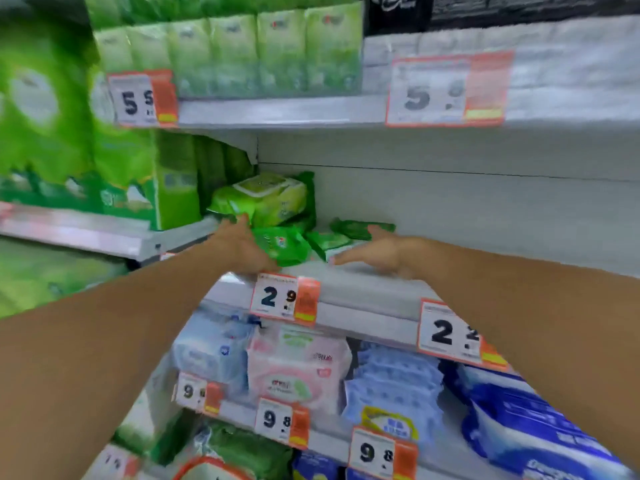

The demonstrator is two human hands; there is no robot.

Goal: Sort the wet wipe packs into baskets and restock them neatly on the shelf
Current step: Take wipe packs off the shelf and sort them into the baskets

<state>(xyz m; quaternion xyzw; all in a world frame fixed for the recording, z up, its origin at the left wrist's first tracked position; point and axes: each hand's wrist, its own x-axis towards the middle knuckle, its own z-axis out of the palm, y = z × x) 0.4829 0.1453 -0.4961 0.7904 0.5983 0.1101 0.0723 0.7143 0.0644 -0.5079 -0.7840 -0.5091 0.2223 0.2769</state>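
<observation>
Both my arms reach onto the middle shelf [363,282]. My left hand [242,245] lies with straight fingers against a small dark green wet wipe pack [282,244] at the shelf's front. Behind it a large light green wipe pack [266,197] leans on other packs. Two more small green packs [329,241] [356,227] lie flat to the right. My right hand [381,252] is held flat, fingers straight, palm toward the packs, just right of them. The image is blurred by motion. No basket is in view.
Tall green tissue packs [138,174] fill the left of this shelf. The shelf right of my right hand is bare grey. Price tags [284,297] [446,336] hang on the shelf edge. Below stand pink [298,365] and blue wipe packs [394,379].
</observation>
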